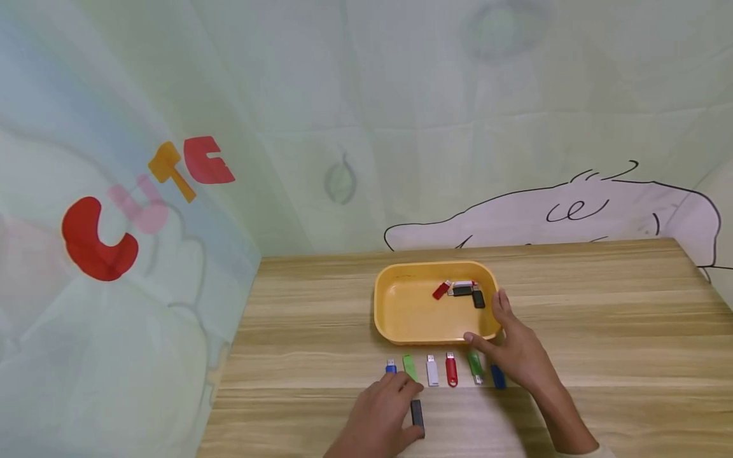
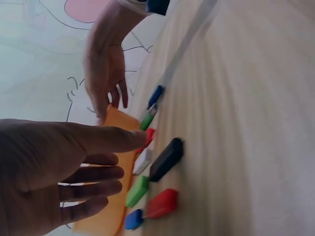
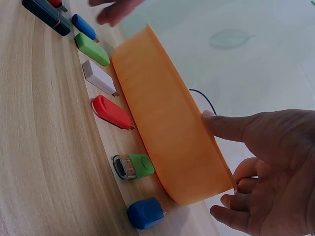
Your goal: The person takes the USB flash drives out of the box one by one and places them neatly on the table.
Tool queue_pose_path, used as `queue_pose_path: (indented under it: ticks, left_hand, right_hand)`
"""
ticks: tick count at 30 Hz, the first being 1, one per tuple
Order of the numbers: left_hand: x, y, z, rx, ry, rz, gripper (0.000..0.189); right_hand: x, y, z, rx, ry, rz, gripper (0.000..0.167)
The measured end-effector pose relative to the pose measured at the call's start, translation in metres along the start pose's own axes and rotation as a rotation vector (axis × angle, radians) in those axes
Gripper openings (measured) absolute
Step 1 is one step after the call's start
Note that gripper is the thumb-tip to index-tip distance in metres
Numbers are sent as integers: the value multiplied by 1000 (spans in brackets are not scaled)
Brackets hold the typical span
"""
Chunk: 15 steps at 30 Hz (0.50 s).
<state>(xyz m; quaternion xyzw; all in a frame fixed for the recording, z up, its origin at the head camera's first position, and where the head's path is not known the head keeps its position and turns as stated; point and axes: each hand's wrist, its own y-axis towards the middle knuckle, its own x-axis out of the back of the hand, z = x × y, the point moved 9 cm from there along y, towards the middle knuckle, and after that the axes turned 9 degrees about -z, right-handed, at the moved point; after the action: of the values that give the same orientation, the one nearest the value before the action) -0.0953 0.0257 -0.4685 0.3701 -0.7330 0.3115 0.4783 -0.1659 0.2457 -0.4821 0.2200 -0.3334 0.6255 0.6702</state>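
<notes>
Over the near side of the table, my left hand (image 1: 380, 413) has its fingers spread and relaxed, holding nothing. A black USB stick (image 1: 417, 418) lies beneath it, and a red USB stick (image 2: 162, 204) lies nearby, hidden by the hand in the head view. My right hand (image 1: 518, 350) grips the near right corner of a yellow plastic basket (image 1: 401, 337), thumb on the near rim and fingers along the right end. Between the hands runs a row: blue stick (image 1: 391, 367), light green (image 1: 409, 367), white (image 1: 432, 371), red (image 1: 452, 370), green (image 1: 476, 367) and dark blue (image 1: 498, 376).
Inside the basket, toward its right side, lie a red stick (image 1: 440, 291), black sticks (image 1: 478, 298) and a white one with a red end (image 1: 462, 284). A printed curtain (image 1: 298, 127) hangs behind and left of the wooden table (image 1: 607, 318).
</notes>
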Motion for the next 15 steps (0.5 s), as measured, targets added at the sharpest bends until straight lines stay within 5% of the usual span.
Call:
queue_pose_path:
  ticks: [6,15]
  left_hand:
    - [33,5,0,-71,31,-182,45]
    - [65,30,9,-44,66,-261,46]
  right_hand:
    - [-1,-1,0,-7,4,11,107]
    - [0,-1,0,-12,5,12,107]
